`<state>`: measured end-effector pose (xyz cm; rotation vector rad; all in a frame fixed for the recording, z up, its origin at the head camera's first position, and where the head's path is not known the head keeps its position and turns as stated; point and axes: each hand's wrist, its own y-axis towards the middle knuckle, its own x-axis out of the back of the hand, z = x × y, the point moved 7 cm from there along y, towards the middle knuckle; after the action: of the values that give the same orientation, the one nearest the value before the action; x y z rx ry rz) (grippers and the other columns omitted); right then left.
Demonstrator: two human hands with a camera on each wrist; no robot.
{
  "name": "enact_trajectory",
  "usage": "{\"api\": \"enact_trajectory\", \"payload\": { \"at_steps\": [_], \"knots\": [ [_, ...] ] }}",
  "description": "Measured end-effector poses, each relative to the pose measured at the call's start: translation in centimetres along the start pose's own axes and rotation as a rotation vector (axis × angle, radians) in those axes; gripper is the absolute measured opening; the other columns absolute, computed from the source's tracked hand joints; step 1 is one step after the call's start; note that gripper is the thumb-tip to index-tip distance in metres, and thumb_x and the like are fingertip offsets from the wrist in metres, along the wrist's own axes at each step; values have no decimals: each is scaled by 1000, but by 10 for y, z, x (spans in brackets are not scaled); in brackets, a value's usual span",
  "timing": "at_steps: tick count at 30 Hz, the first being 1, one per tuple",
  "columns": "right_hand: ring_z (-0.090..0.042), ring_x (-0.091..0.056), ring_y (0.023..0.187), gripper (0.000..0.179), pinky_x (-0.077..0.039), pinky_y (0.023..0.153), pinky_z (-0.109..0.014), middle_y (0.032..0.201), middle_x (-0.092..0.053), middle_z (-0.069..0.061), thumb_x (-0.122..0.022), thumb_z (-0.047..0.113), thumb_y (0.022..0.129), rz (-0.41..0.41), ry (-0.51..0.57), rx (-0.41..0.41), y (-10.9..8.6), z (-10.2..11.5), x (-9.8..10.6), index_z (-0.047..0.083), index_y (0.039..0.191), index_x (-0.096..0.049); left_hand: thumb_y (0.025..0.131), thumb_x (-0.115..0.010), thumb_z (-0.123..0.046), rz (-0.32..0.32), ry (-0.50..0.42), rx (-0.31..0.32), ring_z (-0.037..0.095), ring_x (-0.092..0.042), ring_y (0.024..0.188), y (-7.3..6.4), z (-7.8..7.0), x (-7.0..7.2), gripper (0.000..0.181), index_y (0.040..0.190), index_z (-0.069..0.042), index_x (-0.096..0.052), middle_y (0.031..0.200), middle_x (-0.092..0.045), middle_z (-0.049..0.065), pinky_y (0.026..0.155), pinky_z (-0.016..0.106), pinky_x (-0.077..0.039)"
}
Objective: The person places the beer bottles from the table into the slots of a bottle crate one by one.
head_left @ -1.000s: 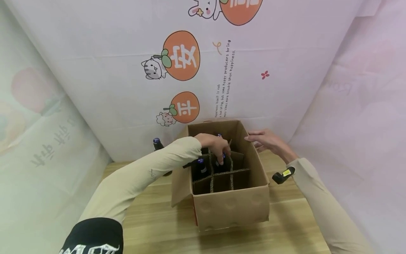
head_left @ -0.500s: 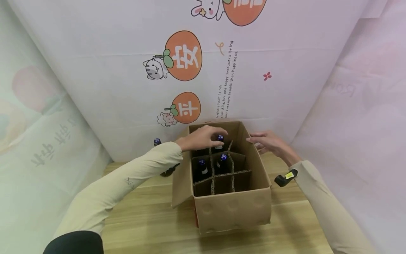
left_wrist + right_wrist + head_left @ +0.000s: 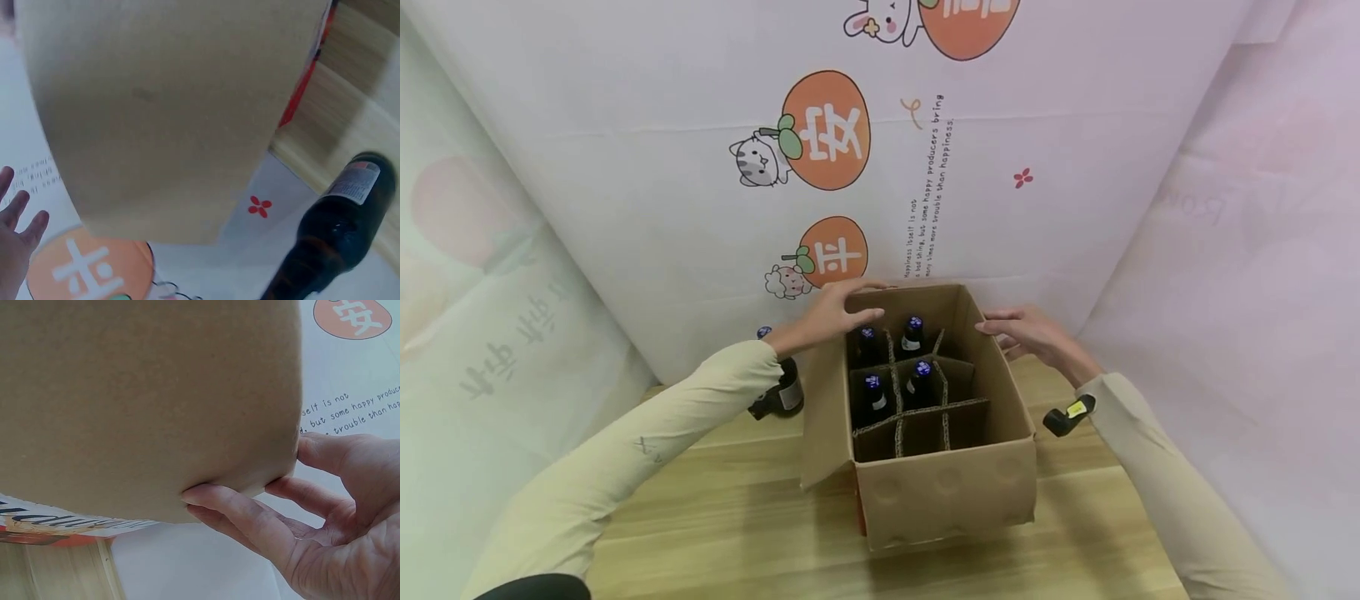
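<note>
An open cardboard box (image 3: pixel 947 492) stands on the table, divided by cardboard partitions. Several dark bottles with blue caps, among them a front one (image 3: pixel 922 383), stand upright in its left and middle compartments. My left hand (image 3: pixel 831 315) hovers at the far left corner, fingers spread and holding nothing; the left wrist view shows its fingers apart from the flap. With thumb and fingers, my right hand (image 3: pixel 1030 329) grips the flap on the box's right side (image 3: pixel 150 412). Left of the box, partly hidden by my left wrist, stands another dark bottle (image 3: pixel 344 219).
The box's left flap (image 3: pixel 826 417) hangs outward over the wooden table (image 3: pixel 730 517). Close behind the box rises a white printed cloth wall (image 3: pixel 700 208), with further cloth walls on both sides.
My left hand has left the middle bottle, lifted out of the box and moved left to its far left corner. The right hand keeps its hold on the box.
</note>
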<state>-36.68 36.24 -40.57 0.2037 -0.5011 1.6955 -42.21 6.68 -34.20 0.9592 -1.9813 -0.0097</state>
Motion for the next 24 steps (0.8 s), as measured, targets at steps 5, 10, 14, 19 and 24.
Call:
{"api": "enact_trajectory", "payload": {
  "at_steps": [5,10,14,19,24],
  "knots": [
    [-43,-63,124,71,-63,84,-34,154,-48,-29,-63,30,105,7,6,9,-1,0,1,-4,160,-33,103,-70,-22,-65,-75,68,32,-51,143,-16,13,23,48,148,-9,-58,152,-58,10,121,54,-38],
    [-45,-61,126,72,-62,84,-32,154,-47,-29,-64,31,105,7,10,3,-3,3,4,-4,160,-33,103,-68,-15,-115,-90,96,32,-49,144,-34,31,37,47,147,-4,-57,153,-56,15,122,55,-36],
    [-44,-62,125,72,-63,84,-33,154,-48,-28,-64,32,105,0,2,-2,-4,3,5,-3,160,-35,104,-67,-15,-132,-48,148,33,-45,148,-50,45,46,47,148,-2,-56,154,-54,17,123,56,-34],
    [-40,-64,120,70,-63,85,-34,154,-49,-28,-66,31,104,-2,5,-3,-1,1,2,-2,159,-37,104,-68,-22,-142,-7,236,36,-36,153,-72,71,56,53,151,-4,-53,158,-49,19,126,58,-27],
    [-38,-65,118,70,-63,86,-35,155,-48,-29,-65,30,104,1,11,-2,1,-1,-1,-3,159,-37,104,-67,-18,-137,13,308,43,-43,146,-101,119,52,51,150,0,-53,155,-50,24,121,62,-33]
  ]
}}
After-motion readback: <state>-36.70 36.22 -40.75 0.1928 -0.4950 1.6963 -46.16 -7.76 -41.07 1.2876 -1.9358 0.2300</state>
